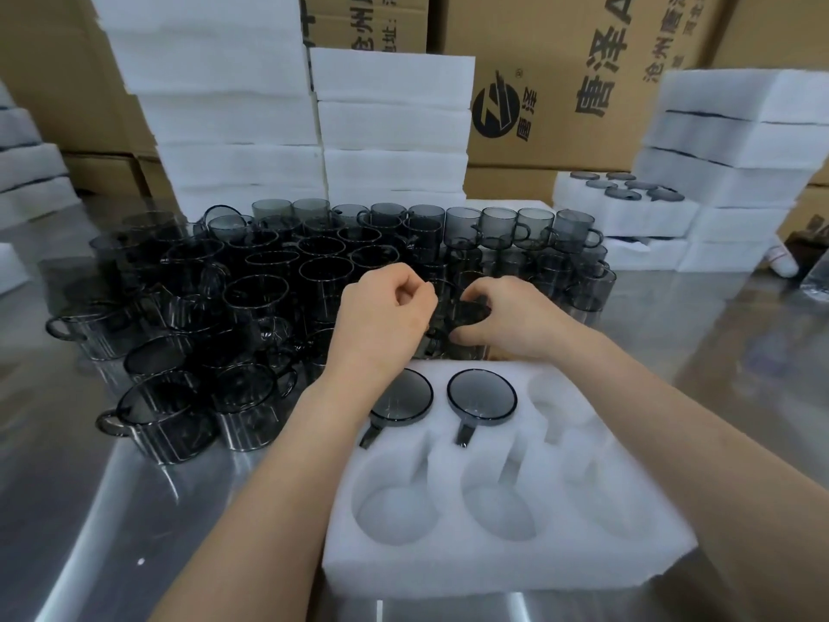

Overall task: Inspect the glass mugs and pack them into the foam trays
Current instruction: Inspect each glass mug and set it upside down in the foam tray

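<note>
Two bare forearms reach forward from the bottom of the view, and the hands meet in the middle, just beyond a foam tray. The right hand (511,318) curls its fingers and thumb around a dark smoky glass mug (448,327). The left hand (386,312) is balled up with its fingertips against the left side of that same mug; whether it actually pinches the glass cannot be told. The held mug sits between the two hands, above the tray's far edge.

Brown cardboard boxes (560,83) with printed Chinese characters fill the background. In front of them stand tall foam stacks (224,83) of white trays, with more at the right. Everything rests on a shiny steel desk (89,509).

A dense crowd of loose mugs (251,298), all the same dark tinted glass, covers the desk to the left of and behind the hands.

The white foam tray (493,554) lies nearest the viewer, with six round pockets in two rows. Two packed mugs (482,397) sit in the far row's left and middle pockets, directly beneath the hands, with their handles pointing towards the viewer. The other four pockets show bare foam.

At the far right, a second tray (623,215) also holds mugs.
</note>
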`<state>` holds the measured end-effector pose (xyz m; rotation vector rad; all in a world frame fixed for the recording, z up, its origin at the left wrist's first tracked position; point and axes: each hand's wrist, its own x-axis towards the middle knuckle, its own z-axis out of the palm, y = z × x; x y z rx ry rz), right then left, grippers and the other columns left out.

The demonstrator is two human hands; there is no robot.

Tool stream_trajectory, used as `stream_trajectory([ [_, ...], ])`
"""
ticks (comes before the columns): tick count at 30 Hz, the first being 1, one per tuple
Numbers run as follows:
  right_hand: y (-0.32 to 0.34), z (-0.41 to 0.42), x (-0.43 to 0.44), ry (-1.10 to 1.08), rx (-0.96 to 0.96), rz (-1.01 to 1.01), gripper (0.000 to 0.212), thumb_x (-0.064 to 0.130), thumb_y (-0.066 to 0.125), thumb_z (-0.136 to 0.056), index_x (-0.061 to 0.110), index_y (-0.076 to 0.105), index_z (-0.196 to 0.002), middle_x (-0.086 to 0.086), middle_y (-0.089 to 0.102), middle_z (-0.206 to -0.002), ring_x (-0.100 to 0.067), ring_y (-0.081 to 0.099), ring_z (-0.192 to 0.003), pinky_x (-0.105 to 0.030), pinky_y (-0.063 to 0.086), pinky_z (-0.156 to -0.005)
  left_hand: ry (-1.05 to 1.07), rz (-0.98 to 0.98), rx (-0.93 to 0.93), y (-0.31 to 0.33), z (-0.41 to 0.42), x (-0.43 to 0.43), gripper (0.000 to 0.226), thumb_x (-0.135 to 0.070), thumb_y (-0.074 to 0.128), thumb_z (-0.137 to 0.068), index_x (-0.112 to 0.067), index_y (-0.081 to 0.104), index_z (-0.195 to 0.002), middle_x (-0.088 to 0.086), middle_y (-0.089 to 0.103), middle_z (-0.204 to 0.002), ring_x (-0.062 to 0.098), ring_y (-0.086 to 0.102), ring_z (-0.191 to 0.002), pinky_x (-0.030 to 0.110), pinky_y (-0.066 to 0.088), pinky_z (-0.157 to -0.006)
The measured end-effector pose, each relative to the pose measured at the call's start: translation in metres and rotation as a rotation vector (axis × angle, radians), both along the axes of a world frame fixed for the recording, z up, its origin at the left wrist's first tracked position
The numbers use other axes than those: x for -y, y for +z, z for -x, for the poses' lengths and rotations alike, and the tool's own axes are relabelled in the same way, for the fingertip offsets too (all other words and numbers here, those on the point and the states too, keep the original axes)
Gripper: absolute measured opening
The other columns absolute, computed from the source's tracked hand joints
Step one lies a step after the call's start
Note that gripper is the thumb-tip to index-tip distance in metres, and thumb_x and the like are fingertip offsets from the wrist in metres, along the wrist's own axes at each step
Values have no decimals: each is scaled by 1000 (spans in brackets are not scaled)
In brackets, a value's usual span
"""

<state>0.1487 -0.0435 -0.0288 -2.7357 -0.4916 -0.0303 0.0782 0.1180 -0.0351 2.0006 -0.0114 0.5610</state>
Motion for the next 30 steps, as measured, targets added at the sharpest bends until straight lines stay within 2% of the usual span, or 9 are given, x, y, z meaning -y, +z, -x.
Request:
stream_trajectory([
  [3,6,7,7,-27,70,-171,53,41,82,-69,21,64,-115,4,58,-95,-14,57,-84,-25,44,-65,-37,-40,11,0,0,1,15,-22,62,-87,-26,64,-73,-6,67,-69,8,61,-63,23,54,-65],
  [5,14,13,11,-57,98,-405,47,40,84,-65,19,65,-103,1,56,-90,-17,62,-77,-29,53,-67,-91,-58,36,1,2,2,12,-20,67,-85,-31,65,-86,-13,66,-86,0,57,-69,8,44,-63],
  [7,23,22,13,-45,45,-655,44,41,85,-65,18,63,-95,-6,58,-98,-24,68,-79,-36,58,-64,-157,-66,50,2,3,3,33,-19,71,-82,-31,63,-111,-13,61,-111,0,58,-88,7,41,-69],
  [10,31,34,13,28,-46,-870,41,37,85,-70,16,57,-93,-6,66,-98,-17,72,-69,-29,57,-54,-248,-84,65,3,5,3,67,-18,77,-77,-33,48,-135,-14,49,-129,-1,52,-106,2,37,-75],
  [16,22,45,10,192,-190,-1098,40,20,80,-79,12,56,-109,-13,68,-99,-22,70,-72,-30,56,-60,-257,-100,122,2,4,5,71,-24,85,-70,-39,47,-128,-14,54,-123,0,55,-107,11,43,-83],
  [19,17,46,12,298,-175,-1108,40,8,77,-79,13,61,-115,-12,66,-104,-21,69,-76,-29,56,-64,-253,-82,134,2,3,6,73,-32,87,-67,-39,49,-129,-16,57,-119,-3,55,-109,13,44,-89],
  [23,12,46,12,370,-176,-1121,40,10,78,-75,15,64,-111,-4,68,-105,-16,69,-78,-27,56,-63,-212,-114,133,3,3,7,82,-47,84,-58,-36,54,-133,-14,60,-113,0,56,-108,18,43,-96],
  [26,9,44,13,362,-188,-1099,47,14,79,-68,15,62,-111,-8,67,-109,-20,68,-77,-31,56,-62,-201,-136,123,3,4,6,74,-49,81,-56,-36,60,-126,-11,65,-109,4,59,-103,24,48,-93],
  [30,6,45,12,303,-151,-1030,53,30,88,-58,16,60,-102,0,67,-101,-24,63,-66,-40,59,-57,-214,-167,95,2,2,5,64,-42,87,-56,-34,64,-116,-14,67,-98,-1,59,-91,11,43,-79],
])
